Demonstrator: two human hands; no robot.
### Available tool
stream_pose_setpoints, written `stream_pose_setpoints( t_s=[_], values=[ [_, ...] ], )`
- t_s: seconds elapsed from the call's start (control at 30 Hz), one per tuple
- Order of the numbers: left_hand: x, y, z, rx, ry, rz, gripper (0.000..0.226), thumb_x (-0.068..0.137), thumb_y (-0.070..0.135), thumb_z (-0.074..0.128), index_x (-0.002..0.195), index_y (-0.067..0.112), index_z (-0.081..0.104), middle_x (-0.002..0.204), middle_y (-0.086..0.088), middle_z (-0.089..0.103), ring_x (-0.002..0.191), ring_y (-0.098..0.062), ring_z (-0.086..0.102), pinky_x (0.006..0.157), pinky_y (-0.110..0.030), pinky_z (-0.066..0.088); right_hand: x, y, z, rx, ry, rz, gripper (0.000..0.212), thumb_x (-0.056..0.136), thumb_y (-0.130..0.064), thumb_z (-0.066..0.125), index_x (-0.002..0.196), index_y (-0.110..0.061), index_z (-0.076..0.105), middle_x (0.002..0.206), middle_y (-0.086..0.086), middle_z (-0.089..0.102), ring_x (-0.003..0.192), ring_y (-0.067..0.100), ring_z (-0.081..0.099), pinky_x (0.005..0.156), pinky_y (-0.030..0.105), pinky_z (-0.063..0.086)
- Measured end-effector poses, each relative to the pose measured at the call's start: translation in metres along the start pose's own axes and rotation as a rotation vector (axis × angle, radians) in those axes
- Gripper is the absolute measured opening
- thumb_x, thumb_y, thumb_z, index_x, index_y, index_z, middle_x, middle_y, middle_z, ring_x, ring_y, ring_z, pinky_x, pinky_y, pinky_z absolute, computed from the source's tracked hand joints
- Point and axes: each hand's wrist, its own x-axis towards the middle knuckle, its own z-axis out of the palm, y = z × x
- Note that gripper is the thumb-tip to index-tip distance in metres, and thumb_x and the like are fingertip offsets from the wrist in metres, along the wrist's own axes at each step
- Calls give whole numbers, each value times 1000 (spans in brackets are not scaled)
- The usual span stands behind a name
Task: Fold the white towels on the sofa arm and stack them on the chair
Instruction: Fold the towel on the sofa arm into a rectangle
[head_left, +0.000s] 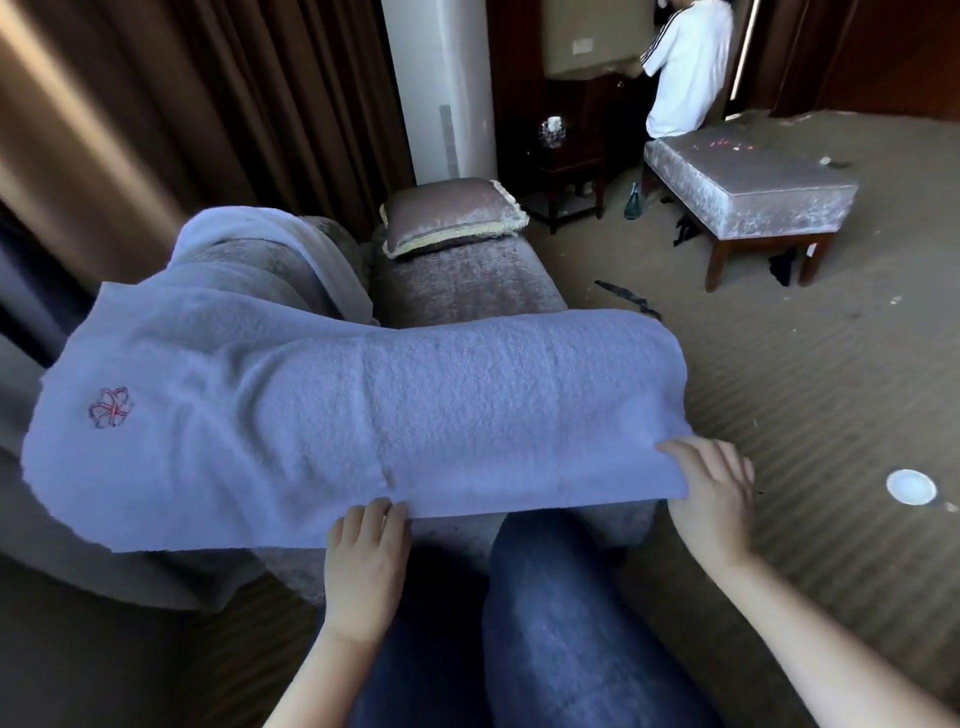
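The towel (363, 415) lies spread across the sofa arm (467, 291), soft, limp and light, likely to sag wherever unsupported. The left hand (363, 551) and right hand (719, 493) each pinch its near hem; corners give the surest hold

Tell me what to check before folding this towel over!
1. Left hand holds the towel at its near edge: ok.
2. Right hand holds the near right corner: ok.
3. Towel lies spread across the sofa arm: ok in the middle, but the end with the flower mark hangs off the side.
4. Fingers under the edge have a good hold: cannot tell, the towel hides them.
5. Chair is ready for the stack: cannot tell, small specks lie on the seat.
6. Second towel is waiting behind: ok.
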Motion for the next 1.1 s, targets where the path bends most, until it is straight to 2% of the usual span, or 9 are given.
stream_pose_setpoints(
  t_s=[0.2,0.3,0.37,0.47,0.57,0.77,0.83,0.97,1.1],
  values=[
    [36,10,-32,-219,-4,-253,23,91,20,45,89,7,63,77,-8,63,71,-33,54,64,-38,39,32,25,-34,183,-3,-16,40,69,15,56,98,-6,74,98,6,70,92,21,58,85,17,41],
    [56,8,-55,-390,-31,-372,21,98,21,49,89,8,63,79,-6,63,70,-31,58,62,-35,40,53,20,-52,411,-99,120,29,82,1,59,100,-18,72,103,-1,67,98,-1,57,87,8,40],
    [68,3,-68,-416,-64,-383,13,98,17,54,93,10,62,86,-3,64,75,-28,60,62,-33,37,68,17,-60,542,-216,246,29,88,7,59,103,-17,68,105,-4,65,95,-13,55,85,3,39],
    [91,-9,-88,-331,-18,-305,13,98,20,56,94,10,63,89,-2,67,77,-24,62,53,-28,34,88,15,-61,568,-258,293,14,97,-9,55,88,-19,61,80,9,65,67,-2,50,65,9,39],
    [115,-23,-104,-306,4,-104,25,96,32,49,93,14,66,89,6,69,74,-11,59,49,-22,38,103,13,-62,540,-290,256,20,93,-35,52,73,-37,52,62,-7,45,59,5,38,56,18,32],
    [180,-49,-104,-246,-35,87,34,90,35,39,88,16,67,71,7,65,60,-24,63,47,-33,48,150,7,-42,504,-217,374,41,93,-10,62,60,-26,42,56,-6,44,58,11,41,55,23,32],
    [206,-56,-95,-193,-60,113,35,88,36,38,88,17,68,70,4,67,57,-24,62,44,-31,47,172,6,-28,461,-206,402,49,92,-13,64,57,-20,31,51,-3,32,52,9,34,54,29,27],
    [251,-71,-66,-148,-126,138,40,88,43,34,83,18,64,61,8,60,47,-17,49,41,-16,23,212,14,6,348,-285,361,51,94,-23,62,59,-14,26,51,5,30,51,24,32,51,36,23],
    [275,-84,-32,-67,-196,204,37,91,38,38,89,17,68,69,3,67,56,-22,61,46,-21,28,226,19,38,147,-479,348,45,98,-29,53,62,-14,31,53,5,37,49,22,36,48,34,17]
  ],
)
